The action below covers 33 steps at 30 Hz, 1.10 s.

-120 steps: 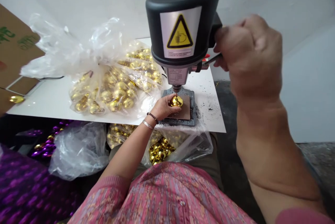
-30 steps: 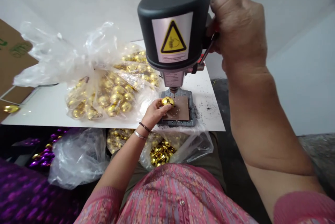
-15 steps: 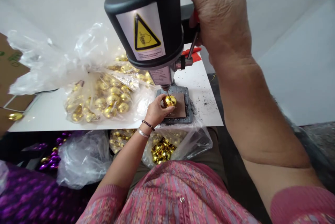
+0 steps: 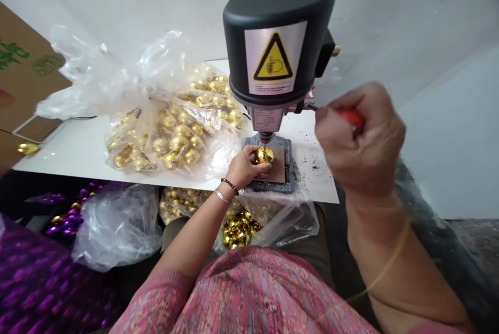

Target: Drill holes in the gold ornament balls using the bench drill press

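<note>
The right hand (image 4: 356, 139) has come down from high beside the drill's black housing (image 4: 278, 6), swinging the lever (image 4: 312, 107) from steeply raised to nearly level; its red knob (image 4: 353, 118) now shows past the fingers. The gold ball (image 4: 265, 155), a second ago held left of the drill bit (image 4: 265, 142), is now directly under it, brought there by the left hand (image 4: 242, 168).

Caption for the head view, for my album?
Left hand steadies a gold ball under the drill press; right hand grips its red-ended lever.
</note>
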Each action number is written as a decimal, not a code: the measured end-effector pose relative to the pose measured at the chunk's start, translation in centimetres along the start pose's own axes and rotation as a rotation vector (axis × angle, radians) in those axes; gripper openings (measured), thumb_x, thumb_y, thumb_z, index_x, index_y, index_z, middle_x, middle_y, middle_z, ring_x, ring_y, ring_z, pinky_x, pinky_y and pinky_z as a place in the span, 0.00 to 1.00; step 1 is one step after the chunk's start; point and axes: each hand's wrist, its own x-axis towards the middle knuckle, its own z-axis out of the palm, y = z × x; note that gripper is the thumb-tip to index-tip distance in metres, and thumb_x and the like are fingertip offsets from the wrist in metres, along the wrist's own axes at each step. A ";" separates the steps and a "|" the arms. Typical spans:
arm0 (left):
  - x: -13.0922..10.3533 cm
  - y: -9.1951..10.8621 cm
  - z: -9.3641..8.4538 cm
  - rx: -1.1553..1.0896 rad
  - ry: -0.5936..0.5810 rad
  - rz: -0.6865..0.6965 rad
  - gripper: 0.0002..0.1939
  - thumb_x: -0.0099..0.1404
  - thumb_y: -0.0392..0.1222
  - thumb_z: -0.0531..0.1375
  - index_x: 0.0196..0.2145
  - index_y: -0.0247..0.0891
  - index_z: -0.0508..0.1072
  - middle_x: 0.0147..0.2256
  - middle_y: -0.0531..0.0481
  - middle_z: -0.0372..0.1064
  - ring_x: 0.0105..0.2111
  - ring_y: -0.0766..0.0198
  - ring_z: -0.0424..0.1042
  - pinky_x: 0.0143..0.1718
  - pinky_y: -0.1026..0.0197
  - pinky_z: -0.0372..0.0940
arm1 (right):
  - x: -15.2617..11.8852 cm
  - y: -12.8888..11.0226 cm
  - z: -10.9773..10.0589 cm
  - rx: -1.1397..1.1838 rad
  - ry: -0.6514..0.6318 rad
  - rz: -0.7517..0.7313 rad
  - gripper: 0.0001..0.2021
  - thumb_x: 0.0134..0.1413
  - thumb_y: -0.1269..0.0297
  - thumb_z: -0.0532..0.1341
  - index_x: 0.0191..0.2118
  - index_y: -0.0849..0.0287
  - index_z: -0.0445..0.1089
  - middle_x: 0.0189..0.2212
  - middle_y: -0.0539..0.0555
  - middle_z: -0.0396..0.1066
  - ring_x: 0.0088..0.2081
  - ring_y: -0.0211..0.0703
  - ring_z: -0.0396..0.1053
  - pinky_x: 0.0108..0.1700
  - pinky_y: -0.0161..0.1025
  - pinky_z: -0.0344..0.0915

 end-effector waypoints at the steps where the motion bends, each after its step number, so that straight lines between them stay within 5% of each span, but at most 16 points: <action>1: 0.0 0.1 0.0 0.003 0.001 0.001 0.29 0.51 0.46 0.71 0.50 0.38 0.73 0.41 0.50 0.76 0.32 0.66 0.71 0.35 0.63 0.65 | -1.2 0.3 0.0 -0.047 0.013 -0.040 0.06 0.55 0.62 0.58 0.31 0.59 0.64 0.23 0.45 0.61 0.24 0.25 0.53 0.29 0.30 0.55; 6: 0.0 0.3 0.0 0.032 0.025 0.014 0.28 0.50 0.45 0.72 0.49 0.39 0.74 0.41 0.49 0.76 0.34 0.64 0.72 0.37 0.61 0.65 | -4.4 2.2 1.1 -0.151 0.091 -0.191 0.03 0.58 0.64 0.56 0.35 0.56 0.65 0.29 0.49 0.68 0.32 0.32 0.67 0.35 0.34 0.66; 25: -0.6 0.3 0.2 -0.011 0.039 0.017 0.27 0.52 0.43 0.72 0.49 0.39 0.73 0.41 0.50 0.76 0.37 0.61 0.73 0.40 0.60 0.66 | -6.4 6.9 5.2 0.088 0.220 -0.387 0.05 0.55 0.68 0.54 0.39 0.56 0.60 0.29 0.48 0.65 0.35 0.35 0.72 0.37 0.37 0.70; 29: -0.7 0.4 0.2 -0.043 0.033 0.021 0.26 0.52 0.42 0.72 0.48 0.39 0.73 0.41 0.50 0.76 0.38 0.61 0.73 0.40 0.60 0.66 | -5.7 6.0 4.5 0.073 0.214 -0.364 0.04 0.57 0.64 0.52 0.35 0.57 0.60 0.27 0.48 0.65 0.32 0.33 0.70 0.34 0.35 0.67; 33: -0.6 0.3 0.7 -0.090 0.072 0.007 0.27 0.50 0.42 0.73 0.48 0.39 0.73 0.41 0.49 0.76 0.38 0.62 0.73 0.41 0.60 0.66 | -1.5 2.4 1.9 0.005 0.163 -0.216 0.08 0.59 0.64 0.53 0.31 0.60 0.63 0.23 0.48 0.62 0.27 0.29 0.62 0.30 0.31 0.59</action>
